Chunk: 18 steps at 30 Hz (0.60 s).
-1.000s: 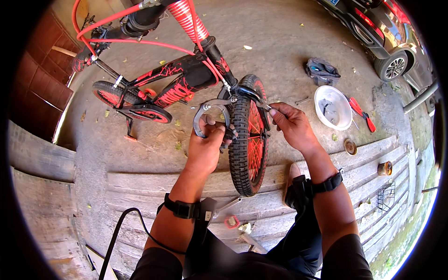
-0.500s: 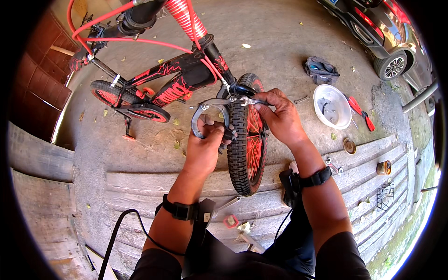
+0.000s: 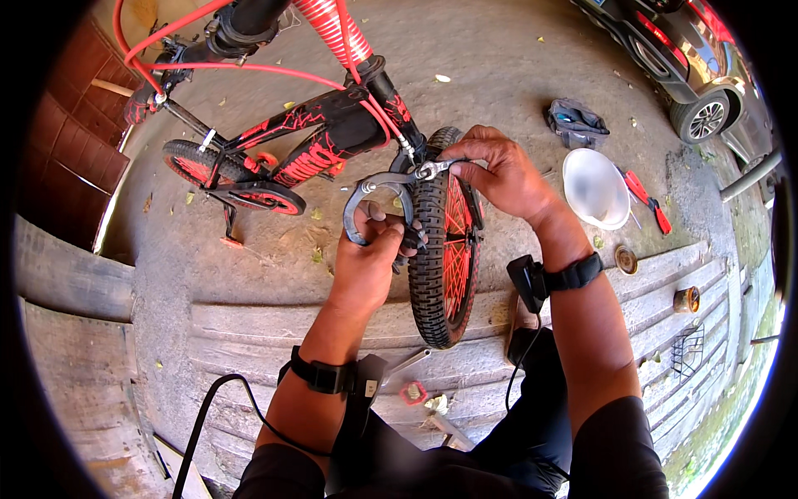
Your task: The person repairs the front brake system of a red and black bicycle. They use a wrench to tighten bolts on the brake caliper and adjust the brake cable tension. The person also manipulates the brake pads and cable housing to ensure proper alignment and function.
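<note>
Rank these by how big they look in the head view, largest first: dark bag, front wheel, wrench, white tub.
1. Front wheel
2. White tub
3. Dark bag
4. Wrench: only its visible part is judged, as the right hand covers some of it.
</note>
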Motion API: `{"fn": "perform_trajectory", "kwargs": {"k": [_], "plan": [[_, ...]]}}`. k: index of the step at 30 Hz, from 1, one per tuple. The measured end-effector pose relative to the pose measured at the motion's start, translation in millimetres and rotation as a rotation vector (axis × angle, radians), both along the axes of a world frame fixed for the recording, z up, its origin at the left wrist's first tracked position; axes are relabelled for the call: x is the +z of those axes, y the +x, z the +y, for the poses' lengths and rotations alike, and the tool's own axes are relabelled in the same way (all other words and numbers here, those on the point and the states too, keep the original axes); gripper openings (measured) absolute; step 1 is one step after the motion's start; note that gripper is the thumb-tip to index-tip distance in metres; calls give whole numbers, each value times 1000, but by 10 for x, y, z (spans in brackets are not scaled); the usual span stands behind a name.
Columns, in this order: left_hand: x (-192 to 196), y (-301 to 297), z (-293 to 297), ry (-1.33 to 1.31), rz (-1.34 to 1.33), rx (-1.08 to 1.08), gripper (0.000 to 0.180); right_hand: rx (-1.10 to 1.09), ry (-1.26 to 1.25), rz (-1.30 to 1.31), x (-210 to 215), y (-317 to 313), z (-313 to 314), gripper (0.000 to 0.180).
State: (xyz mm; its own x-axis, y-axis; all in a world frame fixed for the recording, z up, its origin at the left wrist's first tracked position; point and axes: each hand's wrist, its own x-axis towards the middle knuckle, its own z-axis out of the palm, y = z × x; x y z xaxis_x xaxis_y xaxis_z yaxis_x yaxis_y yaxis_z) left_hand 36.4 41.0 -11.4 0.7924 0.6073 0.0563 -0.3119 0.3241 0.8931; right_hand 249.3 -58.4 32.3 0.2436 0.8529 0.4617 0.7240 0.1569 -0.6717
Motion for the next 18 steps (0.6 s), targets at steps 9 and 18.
{"fn": "perform_trajectory", "kwargs": {"k": [9,18], "plan": [[23,-4,-10,1,7,-10,21,60,-75,-76,143,36,20,17],[58,-45,-41,-9,37,21,23,14,-83,-7,28,-13,-6,17]]}}
